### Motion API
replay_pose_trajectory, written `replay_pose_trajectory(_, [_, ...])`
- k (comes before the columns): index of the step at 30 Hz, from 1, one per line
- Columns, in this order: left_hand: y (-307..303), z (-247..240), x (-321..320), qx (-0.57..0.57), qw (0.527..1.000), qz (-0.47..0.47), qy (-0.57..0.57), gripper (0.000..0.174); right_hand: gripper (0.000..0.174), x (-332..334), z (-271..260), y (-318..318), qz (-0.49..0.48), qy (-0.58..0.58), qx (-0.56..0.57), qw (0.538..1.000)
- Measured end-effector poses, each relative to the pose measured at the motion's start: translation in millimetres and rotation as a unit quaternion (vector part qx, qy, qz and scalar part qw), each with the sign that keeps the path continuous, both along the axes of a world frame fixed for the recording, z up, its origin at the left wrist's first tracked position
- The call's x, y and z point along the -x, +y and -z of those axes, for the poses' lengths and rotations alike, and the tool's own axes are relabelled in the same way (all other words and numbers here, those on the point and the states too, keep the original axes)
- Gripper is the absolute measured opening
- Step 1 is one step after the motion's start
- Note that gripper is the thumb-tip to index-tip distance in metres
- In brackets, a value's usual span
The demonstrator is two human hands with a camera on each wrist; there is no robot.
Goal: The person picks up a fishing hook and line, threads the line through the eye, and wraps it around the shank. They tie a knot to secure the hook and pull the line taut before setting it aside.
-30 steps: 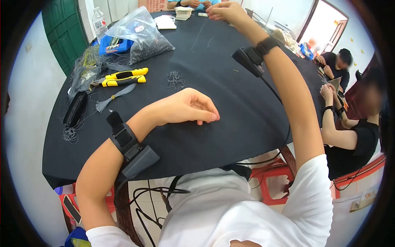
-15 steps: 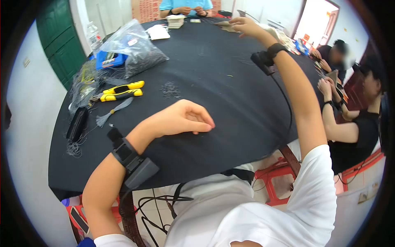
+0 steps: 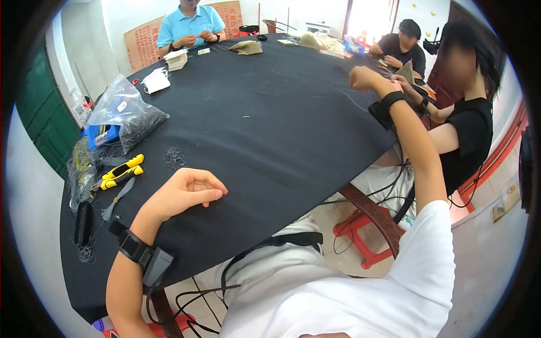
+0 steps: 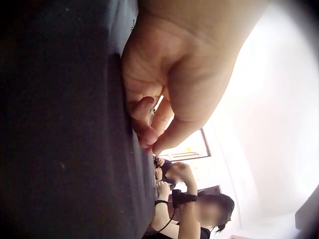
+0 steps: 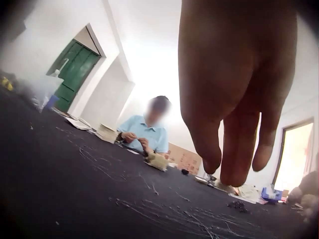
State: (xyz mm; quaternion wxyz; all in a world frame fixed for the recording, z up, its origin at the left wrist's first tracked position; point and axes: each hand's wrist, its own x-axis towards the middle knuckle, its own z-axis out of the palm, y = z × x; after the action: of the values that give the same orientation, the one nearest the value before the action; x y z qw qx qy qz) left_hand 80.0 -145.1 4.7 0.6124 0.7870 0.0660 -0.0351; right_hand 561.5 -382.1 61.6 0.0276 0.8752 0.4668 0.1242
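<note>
My left hand (image 3: 189, 191) lies on the black tablecloth (image 3: 253, 163), fingers loosely curled; nothing shows in it. Up close in the left wrist view, that hand (image 4: 174, 74) has thumb and fingertips close together. Over the table's right side my right hand (image 3: 369, 80) is bent down at the wrist, above thin loose threads (image 3: 338, 91). The right wrist view shows this hand (image 5: 237, 99) with fingers hanging fairly straight and holding nothing visible, threads (image 5: 189, 219) below. Left of centre are a small pile of short dark pieces (image 3: 174, 159) and yellow-black pliers (image 3: 121, 172).
Along the left lie a tied thread bundle (image 3: 119, 198), a black case (image 3: 83, 222), tangled threads and a clear bag of dark pieces (image 3: 138, 124). A person in blue (image 3: 191, 25) sits across; a person in black (image 3: 465, 129) sits close beside my right arm.
The head view has turned to the right. My right hand has swung from the table's far side toward the right, near the person in black. My left hand remains resting on the cloth.
</note>
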Motion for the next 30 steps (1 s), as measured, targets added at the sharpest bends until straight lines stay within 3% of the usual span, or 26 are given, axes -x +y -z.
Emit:
replay_pose_trajectory(6, [0, 2, 0, 0.007, 1.000, -0.007, -0.008, 0.014, 0.015, -1, 35, 6, -0.018, 0.092, -0.088, 0.992])
replay_pose_trajectory(12, [1, 0, -1, 0.006, 1.000, 0.002, 0.003, 0.014, 0.016, 16, 48, 44, -0.103, 0.200, -0.089, 0.970])
replay_pose_trajectory(18, [2, 0, -1, 0.017, 1.000, 0.000, 0.000, 0.015, 0.014, 27, 44, 62, -0.091, 0.146, -0.048, 0.984])
replay_pose_trajectory(24, [4, 0, -1, -0.023, 1.000, 0.010, 0.001, 0.017, 0.010, 19, 65, 75, -0.122, -0.052, 0.004, 0.991])
replay_pose_trajectory(26, [4, 2, -1, -0.017, 1.000, 0.004, 0.005, 0.018, 0.009, 65, 39, 79, -0.098, 0.011, 0.047, 0.994])
replay_pose_trajectory(28, [7, 7, 0, -0.001, 1.000, 0.010, -0.009, 0.018, 0.008, 76, 35, 82, -0.165, 0.016, -0.023, 0.986])
replay_pose_trajectory(30, [7, 5, 0, -0.002, 1.000, 0.019, -0.018, 0.019, 0.007, 131, 17, 87, -0.175, 0.208, -0.067, 0.960])
